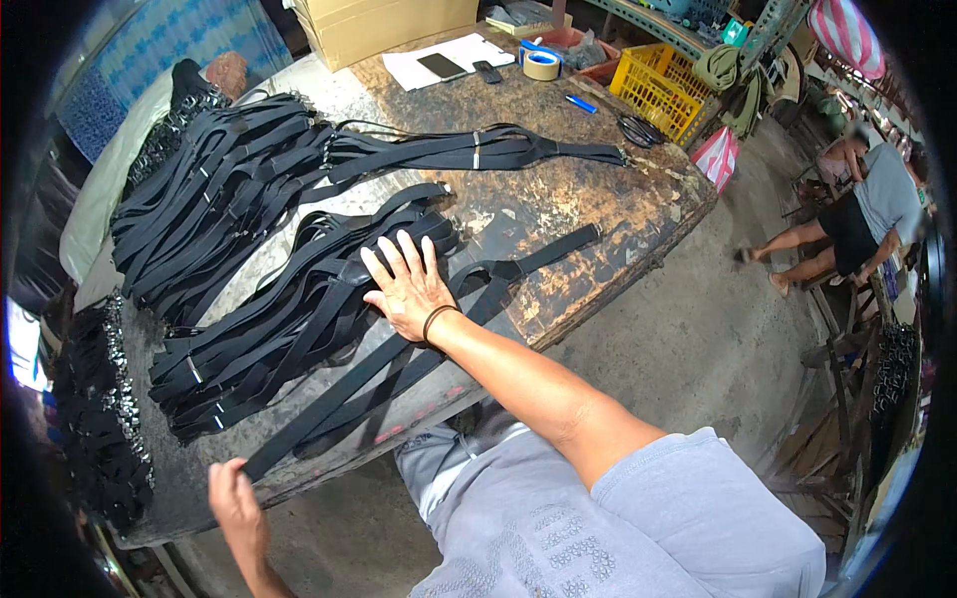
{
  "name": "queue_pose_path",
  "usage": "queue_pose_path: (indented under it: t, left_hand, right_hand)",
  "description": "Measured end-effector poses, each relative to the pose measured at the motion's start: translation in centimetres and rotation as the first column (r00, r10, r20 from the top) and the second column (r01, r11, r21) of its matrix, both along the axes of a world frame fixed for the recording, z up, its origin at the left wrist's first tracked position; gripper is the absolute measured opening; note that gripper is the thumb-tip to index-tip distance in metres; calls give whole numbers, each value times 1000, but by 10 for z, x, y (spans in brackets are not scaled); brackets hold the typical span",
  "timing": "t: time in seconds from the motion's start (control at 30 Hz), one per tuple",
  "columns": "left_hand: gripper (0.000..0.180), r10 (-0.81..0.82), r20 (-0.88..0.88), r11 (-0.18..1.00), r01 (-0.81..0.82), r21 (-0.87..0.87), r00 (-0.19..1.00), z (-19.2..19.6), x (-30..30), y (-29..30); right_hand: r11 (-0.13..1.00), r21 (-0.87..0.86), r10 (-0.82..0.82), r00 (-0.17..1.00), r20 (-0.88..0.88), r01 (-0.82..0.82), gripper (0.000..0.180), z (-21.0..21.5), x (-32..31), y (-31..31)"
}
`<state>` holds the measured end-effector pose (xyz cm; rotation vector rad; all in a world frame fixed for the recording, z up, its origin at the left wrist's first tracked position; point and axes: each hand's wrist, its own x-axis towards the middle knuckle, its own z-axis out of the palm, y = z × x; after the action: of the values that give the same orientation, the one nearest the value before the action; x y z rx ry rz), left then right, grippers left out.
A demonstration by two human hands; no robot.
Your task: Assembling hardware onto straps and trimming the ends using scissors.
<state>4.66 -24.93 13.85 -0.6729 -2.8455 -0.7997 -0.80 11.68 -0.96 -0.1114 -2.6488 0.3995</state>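
At lower left, the left hand (239,506) meets one end of a black strap (331,404) at the table's (618,204) near edge — whether it pinches, I cannot tell. The strap slants up under the right wrist, probably stretched to lie straight. At centre, the right hand (411,297) rests palm-down, fingers spread, likely steadying the bundled straps (274,329). Right of centre lies open tabletop — scissors (640,131) bound it at upper right.

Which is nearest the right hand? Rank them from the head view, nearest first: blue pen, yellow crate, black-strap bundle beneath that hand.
1. Black-strap bundle: directly beneath the right hand.
2. Blue pen: on the tabletop, ahead and right.
3. Yellow crate: same direction, beyond the pen.
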Motion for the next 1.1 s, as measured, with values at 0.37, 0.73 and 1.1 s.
queue_pose_path:
  t: [0.37, 0.73, 1.1]
  left_hand:
    - [25, 48, -100, 996, -39, 85, 994, -85, -29, 31]
    - [20, 181, -125, 968, -154, 200, 976, -114, -44, 23]
    - [32, 118, -280, 993, -119, 14, 953, -101, -51, 29]
  right_hand:
    - [1000, 16, -8, 1000, -20, 8, 66, -1, -1, -5]
    - [995, -95, 44, 957, 288, -17, 47, 43, 84, 190]
    - [995, -34, 99, 873, 478, -94, 21, 104, 90, 205]
